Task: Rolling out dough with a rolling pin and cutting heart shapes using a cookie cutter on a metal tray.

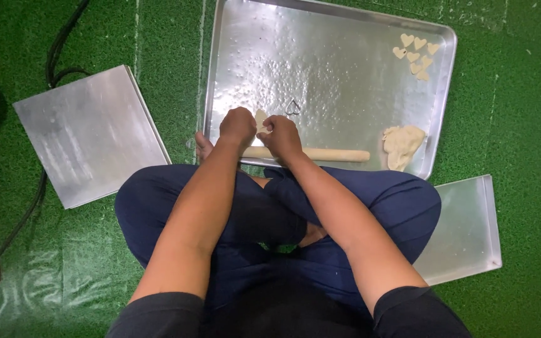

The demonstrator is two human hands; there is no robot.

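Note:
My left hand (238,126) and my right hand (281,135) meet over the near edge of a large metal baking tray (320,69), both pinching a small piece of pale dough (261,117) between them. A wooden rolling pin (333,154) lies across the tray's near edge just under my hands. A small heart-shaped metal cutter (293,107) rests on the tray just beyond my right hand. Several cut-out dough hearts (416,54) are grouped in the tray's far right corner. A lump of leftover dough (401,144) sits at the near right of the tray.
I sit cross-legged in dark blue trousers (158,206) on green artificial turf (521,125). A flat metal sheet (92,134) lies to my left and another tray (468,231) to my right, partly under my knee. A black cable (54,56) runs along the left.

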